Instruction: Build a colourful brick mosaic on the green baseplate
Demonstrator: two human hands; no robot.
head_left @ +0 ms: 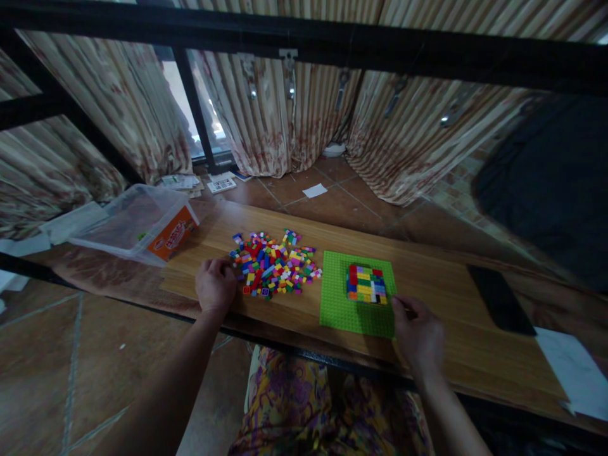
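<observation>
A mixed pile of small coloured toy bricks (275, 263) lies spread over the wooden board. At the pile's left edge rests my left hand (216, 285), its fingers curled in; whatever they may hold is hidden. To the right of the pile is a green studded baseplate (337, 310). On it stands a low block of joined multicoloured bricks (365, 284), roughly rectangular. My right hand (418, 332) is at the baseplate's right edge, thumb and forefinger pinched together close to the brick block. Anything between those fingertips is too small to make out.
A clear plastic box (128, 221) with an orange label stands at the board's left end. A black phone-like slab (501, 299) and white paper (572, 370) lie at the right. A dark metal bar (304, 38) crosses above, before striped curtains (285, 120).
</observation>
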